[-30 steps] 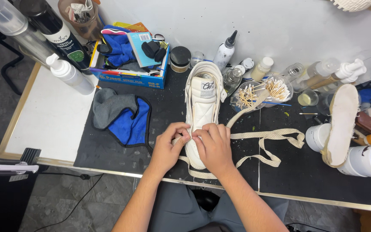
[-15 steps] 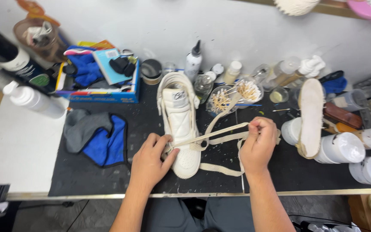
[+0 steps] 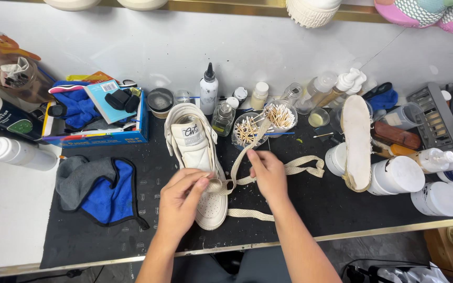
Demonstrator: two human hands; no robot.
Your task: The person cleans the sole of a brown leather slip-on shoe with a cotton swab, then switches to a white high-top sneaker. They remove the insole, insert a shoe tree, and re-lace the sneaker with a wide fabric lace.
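A white high-top sneaker (image 3: 197, 144) lies on the black mat (image 3: 300, 204) with its toe toward me and its tongue pulled open. A wide cream shoelace (image 3: 294, 167) runs from the shoe's toe area out to the right in loops. My left hand (image 3: 182, 202) rests over the front of the sneaker and pinches the lace near the lowest eyelets. Just right of the shoe, my right hand (image 3: 268, 175) grips the same lace where it rises toward the back. A second white sneaker (image 3: 356, 141) stands on its side at the right, sole toward me.
A grey and blue cloth (image 3: 95, 188) lies left on the mat. A blue box (image 3: 98, 118) of supplies stands behind it. Cups of cotton swabs (image 3: 263, 123), small bottles (image 3: 208, 94) and white jars (image 3: 399, 175) crowd the back and right. A white spray bottle (image 3: 11, 152) lies far left.
My right hand has come back from the right toward the shoe, still holding the lace. My left hand has shifted onto the toe end, and the view has moved in closer.
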